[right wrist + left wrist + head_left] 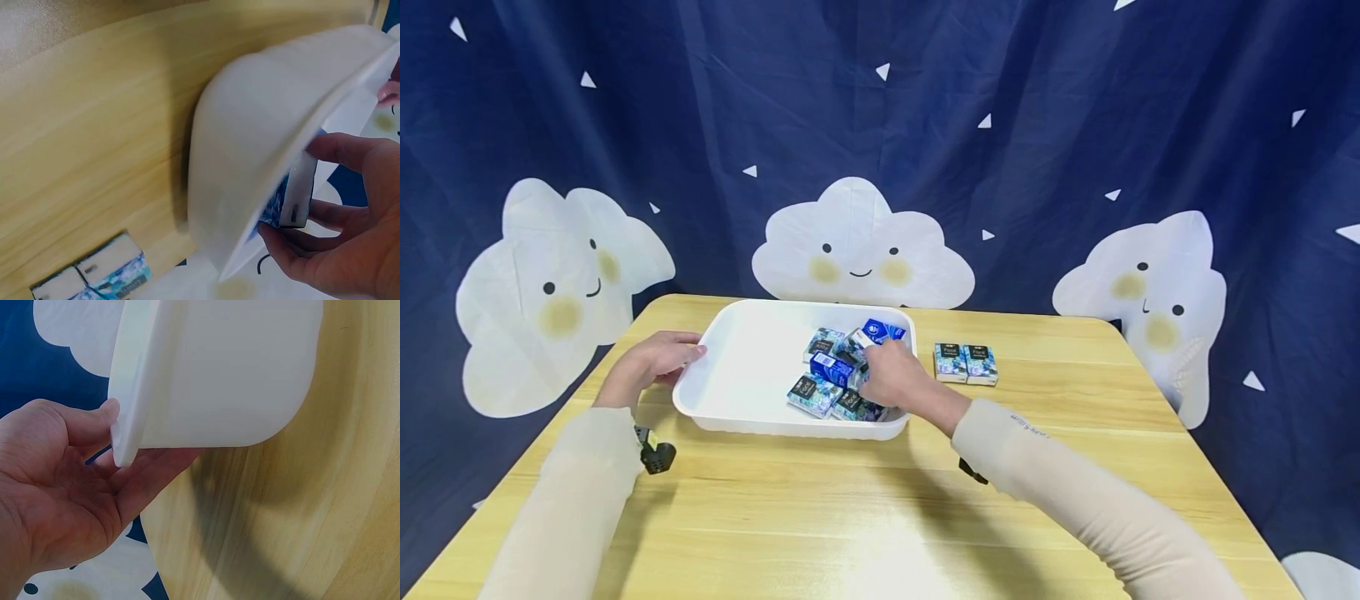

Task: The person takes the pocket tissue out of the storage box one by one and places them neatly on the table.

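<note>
Two floral packs (pixel 970 364) are sitting side by side on the table (pixel 1060 433), just outside the white tray (pixel 752 358) at its 3 o'c., so from where I'm standing the job's looking only part done. More packs are lying inside the tray, bunched approx. 2 to 5 o'c., some overlapping and facing every which way. That outside pair is looking settled; the loose heap and the pack in hand aren't, I'd say, so a fair bit's prob. remaining. The R hand (pixel 897 377) is working at the tray's 3 o'c. end, its fingers closing narrowly on one held pack (pixel 299 187), thumb side and fingertips pinching opp. edges. The L hand (pixel 662 357) is gripping the tray rim at 9 o'c., thumb on the lip, fingers curling underneath. As for looks: the floral ones are showing blue-green flower print w/ a dark label, plus plain white sides; the held one's turning its white side to the wrist cam, w/ a bit of print showing at 9 o'c. Two are differing, being solid blue: one blue pack (pixel 831 369) right of tray centre, another (pixel 883 329) at approx. 2 o'c., partly hiding behind the hand.
</note>
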The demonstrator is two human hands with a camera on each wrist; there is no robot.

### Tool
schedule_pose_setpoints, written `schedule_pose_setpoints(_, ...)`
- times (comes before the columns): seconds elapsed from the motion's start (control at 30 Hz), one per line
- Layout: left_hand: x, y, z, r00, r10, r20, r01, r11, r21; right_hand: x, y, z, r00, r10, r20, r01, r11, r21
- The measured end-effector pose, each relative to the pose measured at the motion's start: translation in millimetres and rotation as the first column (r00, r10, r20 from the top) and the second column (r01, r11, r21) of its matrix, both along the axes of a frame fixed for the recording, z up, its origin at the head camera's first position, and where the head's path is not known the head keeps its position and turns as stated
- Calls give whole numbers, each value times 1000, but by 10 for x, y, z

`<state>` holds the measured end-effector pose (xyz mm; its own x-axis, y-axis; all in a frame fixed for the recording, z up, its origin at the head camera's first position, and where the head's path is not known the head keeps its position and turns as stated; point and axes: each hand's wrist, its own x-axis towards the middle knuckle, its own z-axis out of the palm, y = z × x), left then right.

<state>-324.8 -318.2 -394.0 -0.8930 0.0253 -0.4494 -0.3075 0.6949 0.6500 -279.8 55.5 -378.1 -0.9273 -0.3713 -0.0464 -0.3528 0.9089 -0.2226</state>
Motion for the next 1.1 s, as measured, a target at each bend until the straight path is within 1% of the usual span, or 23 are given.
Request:
schedule_pose_setpoints(0.17,5,1,-5,1000,-1,-5,1,1000,3,-14,44,104,1000,-4,-23,4,1000,15)
schedule_pose_setpoints(0.33,16,1,7,1000,8,4,-8,1000,-4,-22,89,216,1000,-18,10,18,1000,4)
schedule_pose_setpoints(0.57,21,13,18,1000,4,8,-4,1000,-8,-65,176,359,999,-40,-12,41,999,35)
schedule_pose_setpoints(0.7,13,7,18,1000,1,7,-1,1000,-7,-96,250,419,997,-82,-10,82,997,11)
schedule_pose_setpoints(0.87,3,-6,2,1000,-5,7,5,1000,-7,-149,373,438,992,-125,-16,124,992,-37)
schedule_pose_setpoints(1.1,14,-1,-3,1000,-1,-7,1,1000,-6,-221,636,446,982,-177,-64,169,980,-105)
